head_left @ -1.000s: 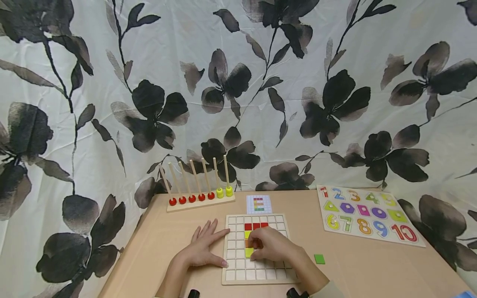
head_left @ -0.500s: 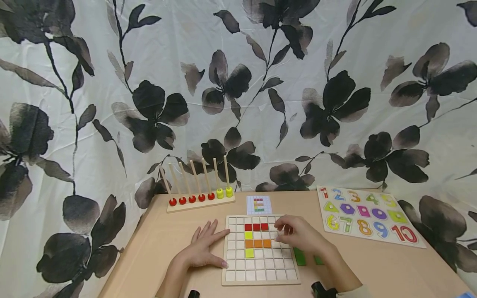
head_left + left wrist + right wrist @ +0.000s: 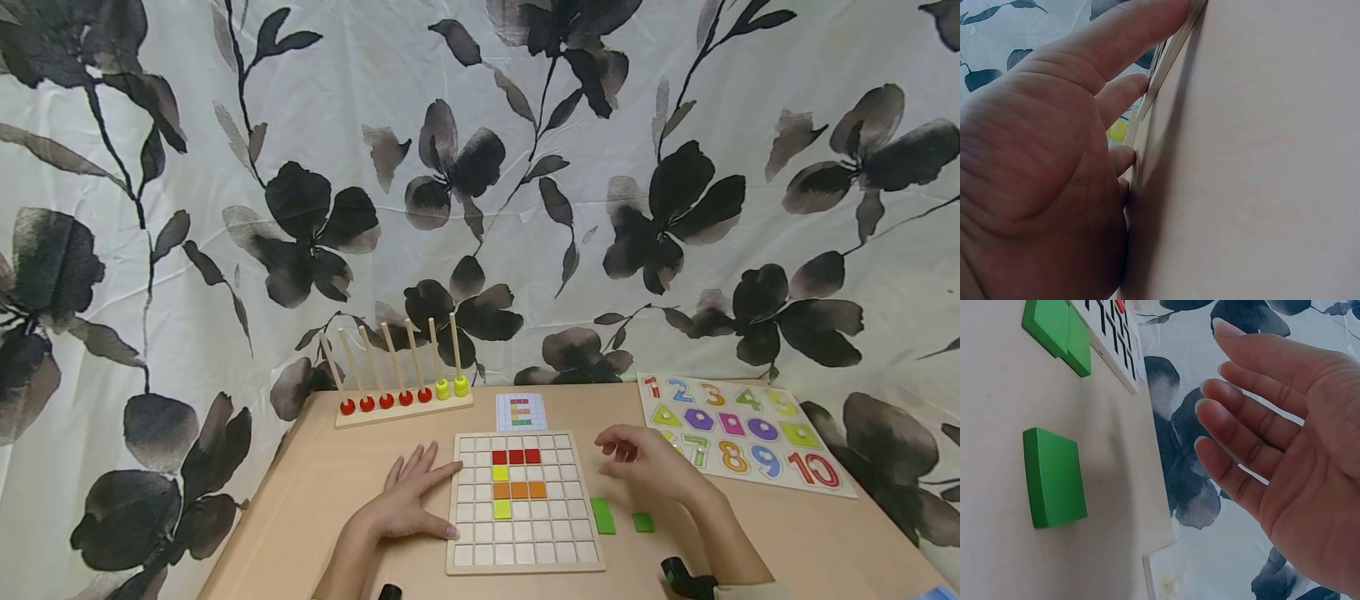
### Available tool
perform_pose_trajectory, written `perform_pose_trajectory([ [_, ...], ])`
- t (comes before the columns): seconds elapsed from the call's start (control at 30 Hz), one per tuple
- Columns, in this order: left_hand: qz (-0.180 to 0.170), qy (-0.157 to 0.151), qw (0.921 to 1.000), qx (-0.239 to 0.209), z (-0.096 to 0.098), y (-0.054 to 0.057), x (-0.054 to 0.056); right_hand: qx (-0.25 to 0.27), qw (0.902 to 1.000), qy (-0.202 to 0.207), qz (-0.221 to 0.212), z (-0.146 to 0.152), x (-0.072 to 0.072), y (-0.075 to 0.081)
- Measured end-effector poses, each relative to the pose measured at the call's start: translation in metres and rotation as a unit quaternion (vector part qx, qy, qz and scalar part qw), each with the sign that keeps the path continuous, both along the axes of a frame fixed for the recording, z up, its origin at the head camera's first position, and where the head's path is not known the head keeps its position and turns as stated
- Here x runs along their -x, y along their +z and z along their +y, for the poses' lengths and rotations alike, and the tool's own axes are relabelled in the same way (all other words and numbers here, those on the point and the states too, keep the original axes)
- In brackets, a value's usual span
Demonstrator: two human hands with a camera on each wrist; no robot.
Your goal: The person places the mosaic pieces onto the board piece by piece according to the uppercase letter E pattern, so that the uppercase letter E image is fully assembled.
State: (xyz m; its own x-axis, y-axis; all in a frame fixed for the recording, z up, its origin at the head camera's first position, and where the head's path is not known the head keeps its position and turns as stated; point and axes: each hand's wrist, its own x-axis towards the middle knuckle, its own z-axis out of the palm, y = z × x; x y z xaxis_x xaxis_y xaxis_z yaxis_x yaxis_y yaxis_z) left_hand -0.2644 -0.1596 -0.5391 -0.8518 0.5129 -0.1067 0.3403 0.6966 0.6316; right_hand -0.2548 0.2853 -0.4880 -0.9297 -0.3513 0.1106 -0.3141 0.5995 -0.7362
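A wooden grid board (image 3: 551,533) lies on the table, with three red tiles (image 3: 516,457), a yellow tile (image 3: 500,473), three orange tiles (image 3: 519,491) and a second yellow tile (image 3: 502,509) in its cells. My left hand (image 3: 405,498) rests at the board's left edge, fingers spread, thumb and index finger touching the rim. Right of the board, my right hand (image 3: 648,462) hovers over the table with relaxed fingers and holds nothing. Below it lie a single green tile (image 3: 1057,478) and, against the board's right side, two touching green tiles (image 3: 1054,331).
A small pattern card (image 3: 521,412) lies behind the board. At the back left stands a peg rack (image 3: 405,408) with red and yellow beads. A number-and-shape puzzle board (image 3: 738,429) lies at the right. A flowered cloth (image 3: 480,183) hangs behind the table.
My right hand has lifted off the tiles on the board and moved right, past the board's edge. The green tiles beside the board have come into view. My left hand stays put.
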Motion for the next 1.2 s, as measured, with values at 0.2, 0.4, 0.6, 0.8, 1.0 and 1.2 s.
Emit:
perform_pose_trajectory([
  [0.2, 0.0, 0.001, 1.0, -0.001, 0.0, -0.001, 0.0, 0.009, 0.9983, 0.027, -0.05, 0.004, 0.002, -0.004],
  [0.4, -0.003, 0.001, 1.0, -0.003, 0.0, -0.001, 0.0, 0.008, 0.995, 0.062, -0.078, 0.004, 0.004, -0.013],
  [0.6, -0.002, 0.002, 1.0, -0.003, 0.0, -0.001, 0.0, 0.002, 0.9926, 0.091, -0.08, 0.003, 0.004, -0.019],
  [0.8, -0.002, 0.001, 1.0, -0.004, 0.0, 0.0, -0.001, -0.005, 0.9879, 0.107, -0.112, -0.001, 0.003, -0.021],
  [1.0, -0.004, -0.001, 1.0, -0.006, 0.001, 0.001, -0.002, 0.004, 0.9827, 0.117, -0.143, -0.003, 0.002, -0.024],
  [1.2, -0.003, 0.0, 1.0, -0.003, 0.001, 0.002, -0.002, 0.002, 0.9828, 0.117, -0.143, -0.005, 0.002, -0.027],
])
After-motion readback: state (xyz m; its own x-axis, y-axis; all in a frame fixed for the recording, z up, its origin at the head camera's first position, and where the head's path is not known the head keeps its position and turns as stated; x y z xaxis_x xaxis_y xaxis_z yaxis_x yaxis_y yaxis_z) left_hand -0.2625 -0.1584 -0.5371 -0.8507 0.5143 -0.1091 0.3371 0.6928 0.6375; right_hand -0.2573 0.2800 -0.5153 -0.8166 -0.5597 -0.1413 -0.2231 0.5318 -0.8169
